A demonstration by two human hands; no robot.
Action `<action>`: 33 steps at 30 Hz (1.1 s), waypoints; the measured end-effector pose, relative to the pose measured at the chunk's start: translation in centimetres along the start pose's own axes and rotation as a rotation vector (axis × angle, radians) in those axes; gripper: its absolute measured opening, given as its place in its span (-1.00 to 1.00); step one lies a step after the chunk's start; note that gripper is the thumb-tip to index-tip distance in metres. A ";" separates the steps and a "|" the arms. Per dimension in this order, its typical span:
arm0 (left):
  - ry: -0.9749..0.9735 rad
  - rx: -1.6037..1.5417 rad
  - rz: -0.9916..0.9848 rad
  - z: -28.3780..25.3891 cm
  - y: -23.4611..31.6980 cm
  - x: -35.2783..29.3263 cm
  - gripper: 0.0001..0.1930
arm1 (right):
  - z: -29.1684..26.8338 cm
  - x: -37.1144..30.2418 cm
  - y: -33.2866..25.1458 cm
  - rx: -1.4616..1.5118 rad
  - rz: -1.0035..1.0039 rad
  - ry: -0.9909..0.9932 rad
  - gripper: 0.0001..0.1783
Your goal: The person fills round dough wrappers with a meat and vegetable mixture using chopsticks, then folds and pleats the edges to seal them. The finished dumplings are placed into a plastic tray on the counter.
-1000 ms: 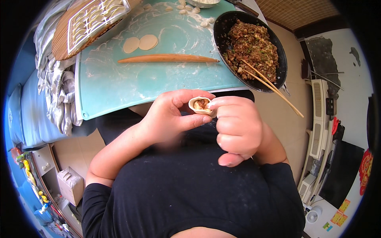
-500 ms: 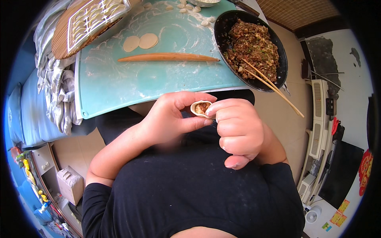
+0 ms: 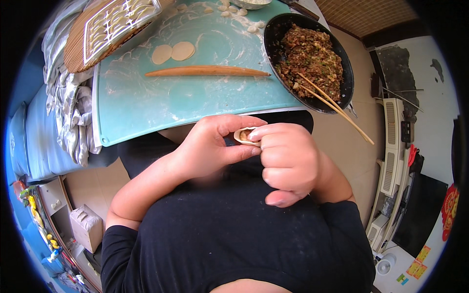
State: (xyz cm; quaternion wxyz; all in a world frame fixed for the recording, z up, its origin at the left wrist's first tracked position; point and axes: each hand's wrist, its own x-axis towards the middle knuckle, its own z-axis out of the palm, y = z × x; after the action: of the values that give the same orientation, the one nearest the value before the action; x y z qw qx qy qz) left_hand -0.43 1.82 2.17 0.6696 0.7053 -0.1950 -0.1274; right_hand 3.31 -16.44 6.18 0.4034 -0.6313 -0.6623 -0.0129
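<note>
Pinching a filled dumpling [image 3: 245, 135] between both hands just above the lap, the person is at the sealing step. The left hand [image 3: 211, 147] cups the wrapper with its grip pressed on the near edge, while the right hand [image 3: 286, 157] has its grip closed on the far edge, filling still showing in the gap. The next move likely calls for pressing the rim shut evenly. At 12 o'clock on the bench [image 3: 146, 105] lie a rolling pin [image 3: 207, 71] and spare wrappers [image 3: 173, 52]; at 1 o'clock a bowl of filling [image 3: 309, 57] with chopsticks [image 3: 332, 106].
</note>
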 end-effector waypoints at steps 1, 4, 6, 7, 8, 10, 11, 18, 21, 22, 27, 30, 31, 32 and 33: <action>0.009 -0.076 -0.041 0.0 -0.1 -0.1 -0.64 | 0.1 -0.3 0.2 0.015 -0.011 0.097 -0.52; 0.019 -0.289 -0.127 0.1 0.1 -0.1 -0.65 | -0.4 -0.5 -0.1 -0.161 0.201 0.341 -0.72; 0.048 -0.289 -0.091 0.1 0.0 0.0 -0.60 | -0.6 -0.5 0.1 -0.200 0.365 0.343 -0.87; 0.061 -0.288 -0.072 0.1 -0.1 0.0 -0.57 | -0.3 -0.5 0.1 -0.211 0.443 0.360 -0.84; 0.074 -0.288 -0.053 0.2 -0.2 0.0 -0.54 | 0.1 -1.1 0.3 -0.112 0.538 0.342 -0.71; 0.106 -0.285 -0.021 0.3 -0.3 0.0 -0.48 | 0.8 -1.0 0.3 -0.067 0.591 0.363 -0.63; 0.122 -0.284 -0.005 0.3 -0.4 -0.1 -0.45 | 0.9 -0.9 0.4 -0.044 0.618 0.373 -0.60; 0.154 -0.056 0.020 0.4 -0.3 0.0 -0.36 | 0.6 -1.2 0.4 -0.009 0.636 0.310 -0.68; 0.144 0.075 0.041 0.2 -0.2 0.0 -0.33 | 0.9 -1.4 0.6 -0.052 0.599 0.328 -0.72; 0.147 0.089 0.050 0.2 -0.2 0.0 -0.33 | 0.9 -1.4 0.7 -0.069 0.578 0.331 -0.73; 0.111 0.123 0.040 0.0 0.3 -0.1 -0.33 | 0.8 -1.2 0.8 -0.168 0.484 0.342 -0.75; 0.101 0.135 0.056 0.0 0.3 0.0 -0.33 | 1.0 -1.2 0.8 -0.204 0.466 0.338 -0.78; 0.096 0.135 0.052 0.0 0.3 0.0 -0.33 | 1.1 -1.3 0.8 -0.223 0.453 0.343 -0.78; 0.090 0.135 0.048 0.0 0.3 0.0 -0.33 | 1.1 -1.3 0.8 -0.243 0.440 0.348 -0.79; 0.087 0.136 0.043 0.0 0.3 0.0 -0.33 | 1.2 -1.3 0.9 -0.261 0.426 0.353 -0.79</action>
State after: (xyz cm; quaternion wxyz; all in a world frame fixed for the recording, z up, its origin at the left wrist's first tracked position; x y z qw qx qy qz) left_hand -0.45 1.85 2.46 0.6304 0.7497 -0.1891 -0.0685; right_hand 3.28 -16.71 4.23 0.4213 -0.7904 -0.4276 -0.1225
